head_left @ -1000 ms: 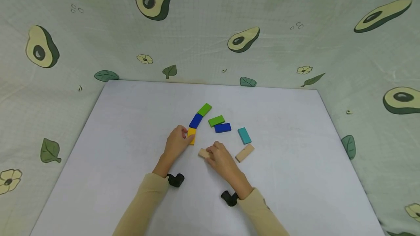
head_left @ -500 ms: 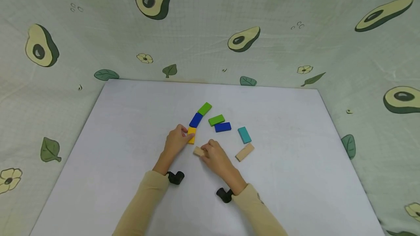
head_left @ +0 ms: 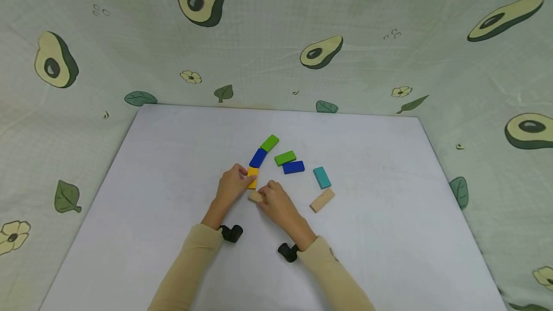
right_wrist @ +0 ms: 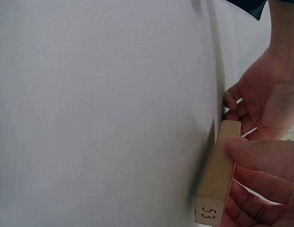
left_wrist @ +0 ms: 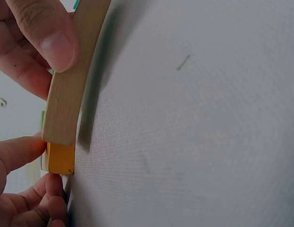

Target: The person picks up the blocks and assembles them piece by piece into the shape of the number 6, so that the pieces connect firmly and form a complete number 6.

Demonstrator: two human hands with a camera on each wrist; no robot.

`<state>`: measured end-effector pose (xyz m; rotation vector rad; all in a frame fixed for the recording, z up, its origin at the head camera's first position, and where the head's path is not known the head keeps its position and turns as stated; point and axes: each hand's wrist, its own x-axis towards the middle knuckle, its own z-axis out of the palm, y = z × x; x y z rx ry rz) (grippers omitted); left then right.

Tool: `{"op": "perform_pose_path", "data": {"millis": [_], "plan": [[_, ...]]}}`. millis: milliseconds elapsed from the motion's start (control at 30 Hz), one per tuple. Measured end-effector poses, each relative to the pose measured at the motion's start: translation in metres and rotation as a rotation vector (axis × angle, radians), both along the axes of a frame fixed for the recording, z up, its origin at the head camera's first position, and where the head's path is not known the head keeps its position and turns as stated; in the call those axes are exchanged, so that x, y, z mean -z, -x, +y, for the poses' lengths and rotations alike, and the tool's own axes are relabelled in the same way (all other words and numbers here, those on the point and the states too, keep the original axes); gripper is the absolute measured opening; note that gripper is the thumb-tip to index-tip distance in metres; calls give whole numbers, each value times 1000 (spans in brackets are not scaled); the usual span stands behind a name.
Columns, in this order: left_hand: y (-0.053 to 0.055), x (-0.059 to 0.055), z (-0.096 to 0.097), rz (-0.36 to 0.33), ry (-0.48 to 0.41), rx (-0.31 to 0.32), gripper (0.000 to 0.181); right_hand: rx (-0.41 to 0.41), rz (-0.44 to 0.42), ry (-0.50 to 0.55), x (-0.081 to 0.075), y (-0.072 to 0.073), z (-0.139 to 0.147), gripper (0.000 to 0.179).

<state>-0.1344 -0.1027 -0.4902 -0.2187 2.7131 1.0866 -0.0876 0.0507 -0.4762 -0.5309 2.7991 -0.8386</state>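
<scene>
My left hand [head_left: 230,188] pinches a yellow wooden block [head_left: 252,172] lying flat on the white table, thumb on its near right side. A plain wooden block [head_left: 255,197] is between the thumb and fingers of my right hand [head_left: 280,205], right by the yellow block's near end. In the left wrist view, the plain block [left_wrist: 66,104] partly covers the yellow block [left_wrist: 61,159]. The number 53 is printed on the end of the plain block [right_wrist: 218,175] in the right wrist view. A blue block [head_left: 258,158] and a green block [head_left: 270,143] continue the curved line beyond the yellow one.
Right of the line, another green block [head_left: 285,158] touches a second blue block [head_left: 294,167]. Farther right lie a teal block [head_left: 321,177] and a second plain wooden block [head_left: 322,200]. A cloth with printed avocados [head_left: 276,37] hangs around the white table [head_left: 389,234].
My right hand has moved left and slightly away from me, bringing the plain wooden block to the yellow block's near end. My left hand stays at the yellow block.
</scene>
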Motion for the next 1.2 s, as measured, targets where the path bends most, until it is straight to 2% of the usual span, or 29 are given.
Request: {"op": "perform_pose_path", "data": {"millis": [333,733,1200], "plan": [[-1,0,1,2,-15,3,35,21,13,3,4,1,-8,26],[-2,-1,1,7,-27,-6,34,41,-41,-5,4,2,-11,28],[-2,0,1,4,-21,-4,35,46,-23,-2,6,1,-9,30]]}}
